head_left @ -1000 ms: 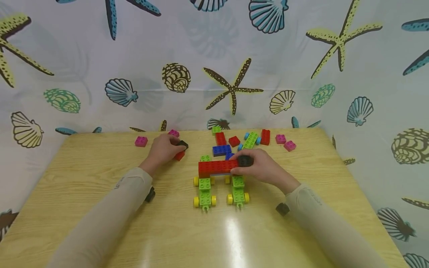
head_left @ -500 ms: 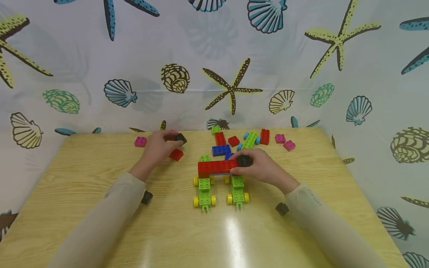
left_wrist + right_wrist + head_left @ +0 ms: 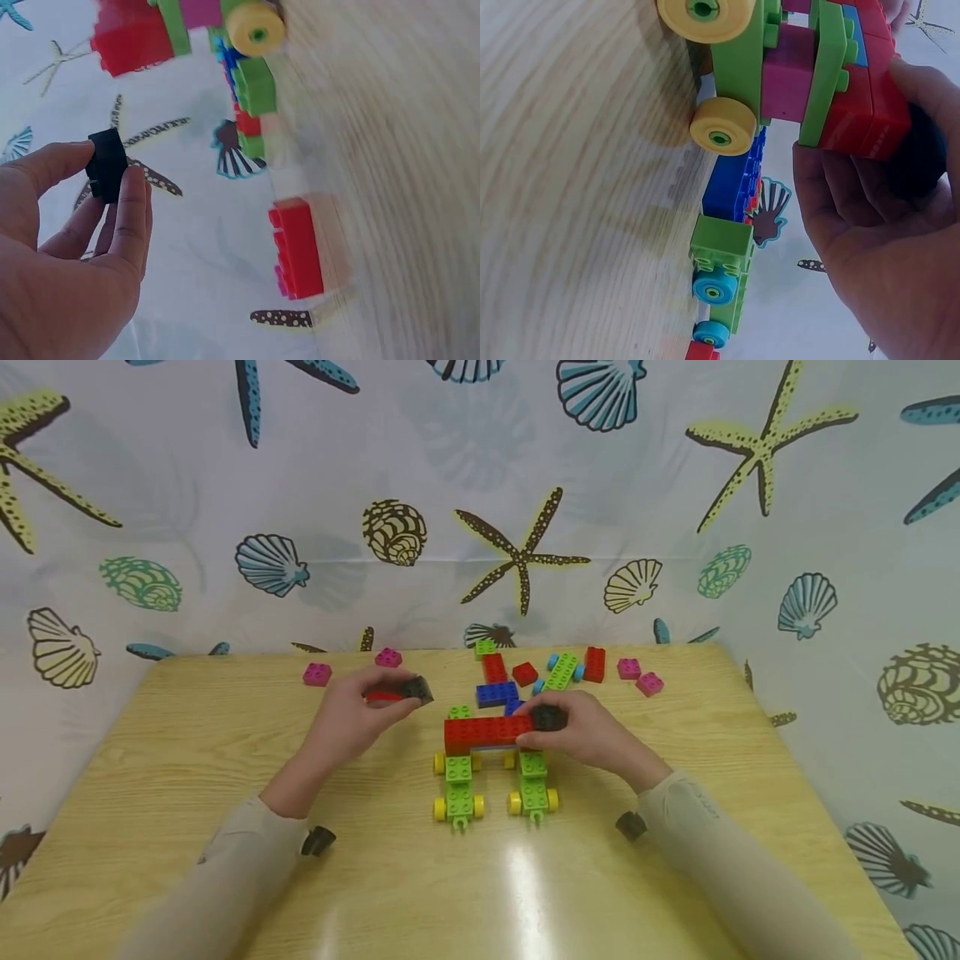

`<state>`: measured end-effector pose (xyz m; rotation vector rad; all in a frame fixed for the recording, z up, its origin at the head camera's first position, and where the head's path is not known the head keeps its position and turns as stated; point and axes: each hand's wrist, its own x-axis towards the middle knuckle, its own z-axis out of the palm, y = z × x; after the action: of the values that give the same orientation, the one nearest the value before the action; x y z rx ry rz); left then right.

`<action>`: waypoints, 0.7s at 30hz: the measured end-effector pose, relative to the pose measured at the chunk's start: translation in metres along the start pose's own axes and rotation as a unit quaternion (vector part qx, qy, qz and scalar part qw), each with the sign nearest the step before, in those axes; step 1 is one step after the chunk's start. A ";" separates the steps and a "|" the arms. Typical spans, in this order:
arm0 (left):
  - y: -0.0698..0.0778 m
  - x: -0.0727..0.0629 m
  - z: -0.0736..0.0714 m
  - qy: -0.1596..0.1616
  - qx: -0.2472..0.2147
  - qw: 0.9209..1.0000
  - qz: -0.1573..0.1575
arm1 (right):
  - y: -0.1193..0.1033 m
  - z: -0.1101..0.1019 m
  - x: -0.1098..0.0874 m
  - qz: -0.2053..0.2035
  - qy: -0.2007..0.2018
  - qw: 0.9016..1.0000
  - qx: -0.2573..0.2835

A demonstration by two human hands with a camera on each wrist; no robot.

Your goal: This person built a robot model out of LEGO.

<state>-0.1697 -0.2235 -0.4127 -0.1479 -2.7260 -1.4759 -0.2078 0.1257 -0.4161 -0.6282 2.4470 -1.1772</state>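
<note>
By remote, I have the left grip (image 3: 360, 706) pinched narrowly on 1 black block (image 3: 109, 165), 1 red brick (image 3: 300, 251) beyond it, right grip (image 3: 588, 731) curled on 1 red bar (image 3: 483, 735).

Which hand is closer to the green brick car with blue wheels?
Right. The right hand is just in front of the blue-wheeled green car; the left hand is farther away, off to its left.

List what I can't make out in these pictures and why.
Head view: most of the red brick, covered by the left hand.
Right wrist view: part of the black brick, behind the right hand.
Right wrist view: the upper yellow wheel, cut off by the top edge.
Left wrist view: the wheeled build, likewise cut off.
</note>
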 end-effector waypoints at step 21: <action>0.012 -0.031 0.027 -0.047 -0.102 0.993 -0.025 | 0.002 0.002 0.000 0.009 0.005 1.000 0.008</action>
<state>-0.1371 -0.1962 -0.4195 -0.1602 -2.6619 -1.8051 -0.2077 0.1255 -0.4192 -0.5967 2.4439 -1.1933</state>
